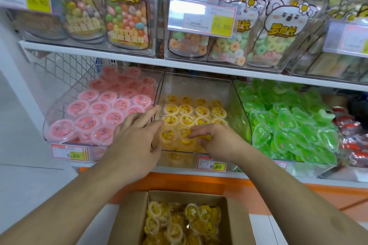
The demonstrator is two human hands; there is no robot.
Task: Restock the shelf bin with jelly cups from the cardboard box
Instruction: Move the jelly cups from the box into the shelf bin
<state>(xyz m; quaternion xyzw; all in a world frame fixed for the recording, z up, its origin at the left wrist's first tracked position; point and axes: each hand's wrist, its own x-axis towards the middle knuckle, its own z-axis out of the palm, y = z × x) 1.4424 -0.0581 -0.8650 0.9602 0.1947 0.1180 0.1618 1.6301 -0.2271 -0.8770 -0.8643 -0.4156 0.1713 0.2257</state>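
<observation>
In the head view, both hands are reaching into the clear shelf bin (199, 85) at the centre of the frame. The right hand (214, 138) is lying nearest the front row of yellow jelly cups (186, 110); its fingers are curling down onto a cup at the bin's front edge, apparently pinching or pressing it, though whether it is truly gripping that cup cannot be told. The left hand (137, 135) is resting at the bin's left front corner with fingers fairly straight and spread, their tips touching the wall and the nearest cup, holding nothing that shows.

The cups in the bin are sitting lid-up in rows across its floor, filling only the bottom layer, with bare wall above. The rest of the supply is lying jumbled in the open cardboard box (127, 219) at the bottom centre, directly below the hands and toward the person. So the next load probably calls for drawing a hand back and down to the box, roughly equally near to either hand.

Left of centre, a bin of pink cups (103, 113) is sitting nearly full; to the right, green jelly packs (288, 123) are heaping high.
</observation>
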